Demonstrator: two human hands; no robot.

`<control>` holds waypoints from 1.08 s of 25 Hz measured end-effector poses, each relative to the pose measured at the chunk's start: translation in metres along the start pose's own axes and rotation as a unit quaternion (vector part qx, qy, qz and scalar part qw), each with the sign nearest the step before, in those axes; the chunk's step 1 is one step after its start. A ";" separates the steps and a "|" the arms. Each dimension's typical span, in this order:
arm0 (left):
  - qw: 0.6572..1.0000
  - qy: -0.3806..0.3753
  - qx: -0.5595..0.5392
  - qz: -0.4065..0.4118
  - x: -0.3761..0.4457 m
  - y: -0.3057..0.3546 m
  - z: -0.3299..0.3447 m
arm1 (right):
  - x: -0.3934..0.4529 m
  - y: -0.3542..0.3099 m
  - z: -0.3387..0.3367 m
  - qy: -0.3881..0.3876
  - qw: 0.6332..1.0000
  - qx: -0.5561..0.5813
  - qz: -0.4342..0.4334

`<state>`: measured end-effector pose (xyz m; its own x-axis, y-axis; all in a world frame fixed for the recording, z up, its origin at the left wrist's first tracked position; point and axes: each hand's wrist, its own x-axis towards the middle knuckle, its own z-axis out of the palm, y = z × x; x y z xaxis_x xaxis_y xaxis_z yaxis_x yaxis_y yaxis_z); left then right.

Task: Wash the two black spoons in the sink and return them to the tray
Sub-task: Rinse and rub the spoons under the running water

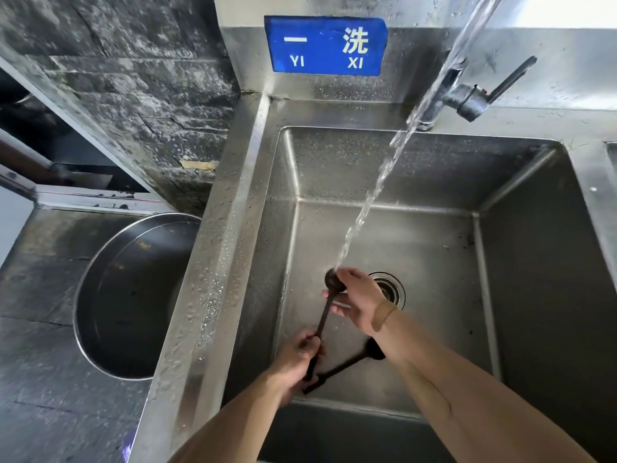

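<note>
Stainless sink [521, 262]: left hand [298, 357] fisted around both slender black spoons' [322, 324] handles; right hand [359, 300] fingers pinch one round bowl at 12 o'clock beneath water stream [377, 192].

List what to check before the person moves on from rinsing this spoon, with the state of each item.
1. Water running: ok, the stream falls from the tap onto the spoon bowl.
2. First spoon held: ok, left hand grips the handle, right hand rubs the bowl.
3. Second spoon secured: ok, its handle end also sits in the left hand, bowl low in the sink.
4. First spoon clean: cannot tell, the bowl is partly covered.
5. Drain clear: ok, nothing lies on it.
6. Tray ready: cannot tell, none in view.
</note>
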<state>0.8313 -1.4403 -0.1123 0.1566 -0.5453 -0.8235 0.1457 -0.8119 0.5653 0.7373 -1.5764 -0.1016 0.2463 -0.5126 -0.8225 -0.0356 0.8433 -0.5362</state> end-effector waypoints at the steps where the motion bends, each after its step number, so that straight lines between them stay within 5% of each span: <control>1: 1.000 0.002 0.002 0.013 -0.001 0.003 0.002 | -0.001 -0.004 0.000 -0.007 1.000 0.005 -0.005; 6: 1.000 0.002 -0.006 0.025 0.002 0.031 -0.001 | -0.006 -0.032 -0.003 -0.024 0.999 0.014 -0.036; 11: 0.989 -0.036 -0.145 -0.012 0.018 0.069 -0.003 | -0.020 -0.085 -0.004 -0.036 0.996 0.025 -0.083; 19: 0.972 -0.059 -0.222 0.044 0.022 0.139 -0.002 | -0.042 -0.170 0.005 -0.036 0.986 0.017 -0.163; 27: 0.972 -0.072 -0.221 0.037 0.018 0.134 0.004 | -0.040 -0.161 0.000 -0.041 0.985 0.019 -0.165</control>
<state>0.8495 -1.5602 -0.0516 0.0492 -0.6478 -0.7602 0.5503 -0.6176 0.5619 0.7335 -1.6912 0.0177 0.3166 -0.7459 -0.5860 0.0958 0.6398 -0.7626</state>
